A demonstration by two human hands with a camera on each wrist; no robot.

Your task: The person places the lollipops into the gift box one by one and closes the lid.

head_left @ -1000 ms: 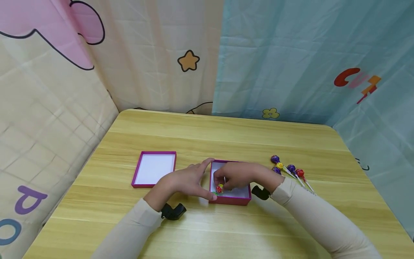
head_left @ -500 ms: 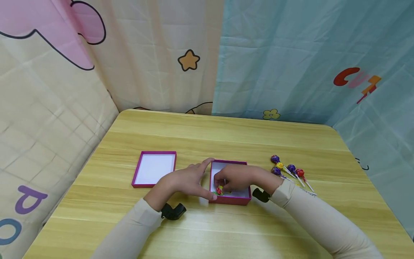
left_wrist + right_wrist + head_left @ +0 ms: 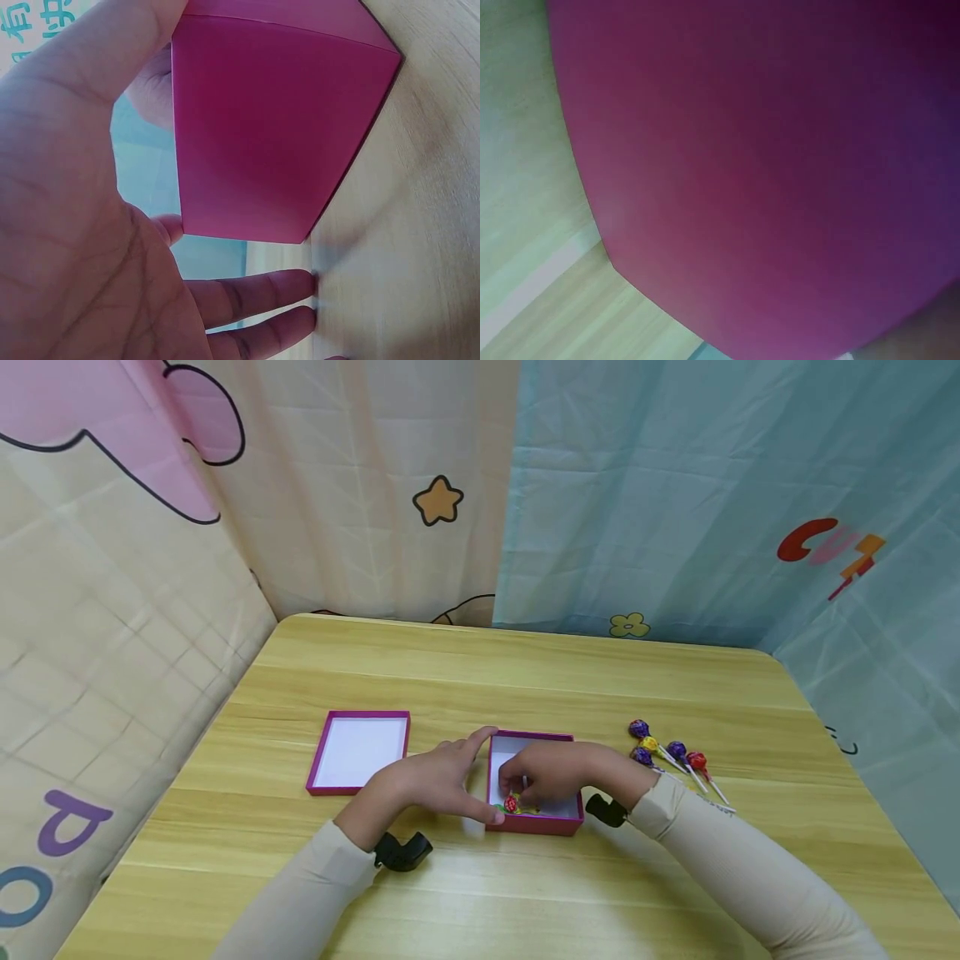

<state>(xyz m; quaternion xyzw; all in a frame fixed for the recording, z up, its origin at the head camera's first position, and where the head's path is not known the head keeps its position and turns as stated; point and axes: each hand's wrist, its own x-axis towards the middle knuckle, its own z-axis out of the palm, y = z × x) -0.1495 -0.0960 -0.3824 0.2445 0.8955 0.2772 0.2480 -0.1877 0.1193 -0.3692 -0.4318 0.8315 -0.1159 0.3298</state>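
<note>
A magenta box [image 3: 535, 823] with a white inside stands near the middle of the table. My left hand [image 3: 435, 779] touches its left side, the thumb at the front corner and the index finger at the back corner. In the left wrist view the other fingers stretch out beside the magenta wall [image 3: 262, 135]. My right hand [image 3: 551, 770] reaches into the box with curled fingers, pinching a lollipop with a red wrapper [image 3: 512, 804]. Its stick is mostly hidden by the fingers. Something yellow and green also shows at the box's front. The right wrist view is filled by a box wall [image 3: 742, 180].
To the left lies a square magenta-edged lid [image 3: 358, 752], white side up. Several lollipops [image 3: 697, 762] with purple, yellow and red wrappers lie to the right, partly behind the right forearm. Printed curtains [image 3: 637, 485] stand behind the table [image 3: 465, 668].
My right hand has sunk slightly in the box, and the red-wrapped lollipop has come down a little towards the front wall. The left hand keeps its place.
</note>
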